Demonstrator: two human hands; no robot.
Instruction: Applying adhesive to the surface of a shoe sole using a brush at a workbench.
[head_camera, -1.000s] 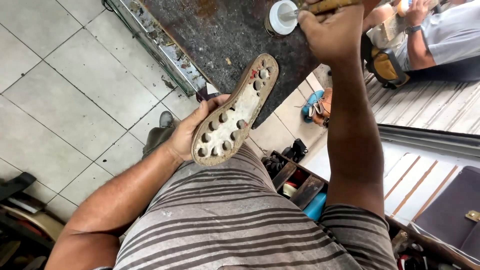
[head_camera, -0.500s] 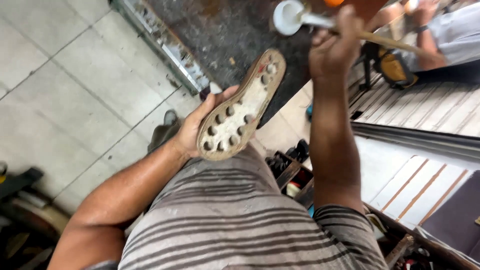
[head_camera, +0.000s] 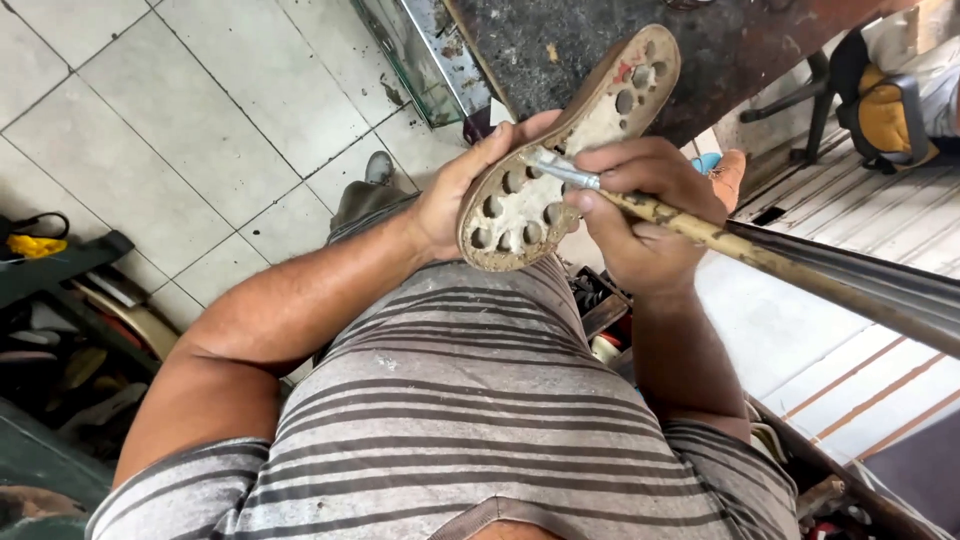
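Observation:
My left hand (head_camera: 470, 185) grips a worn tan shoe sole (head_camera: 570, 150) from underneath, its hollowed side with several round holes turned up toward me. My right hand (head_camera: 640, 215) holds a brush with a long, glue-stained wooden handle (head_camera: 700, 235), and the brush's metal ferrule and tip (head_camera: 550, 165) rest on the middle of the sole. Both hands are raised in front of my striped shirt (head_camera: 470, 410).
A dark, stained workbench top (head_camera: 600, 40) lies beyond the sole. A grey tiled floor (head_camera: 180, 120) spreads to the left. Shoes and scraps crowd the lower left (head_camera: 70, 330). A metal rail (head_camera: 860, 285) crosses at the right. A seated person (head_camera: 900, 90) is at the top right.
My right hand has come down from the glue pot at the top, bringing the brush onto the sole. The left hand has lifted the sole closer to me.

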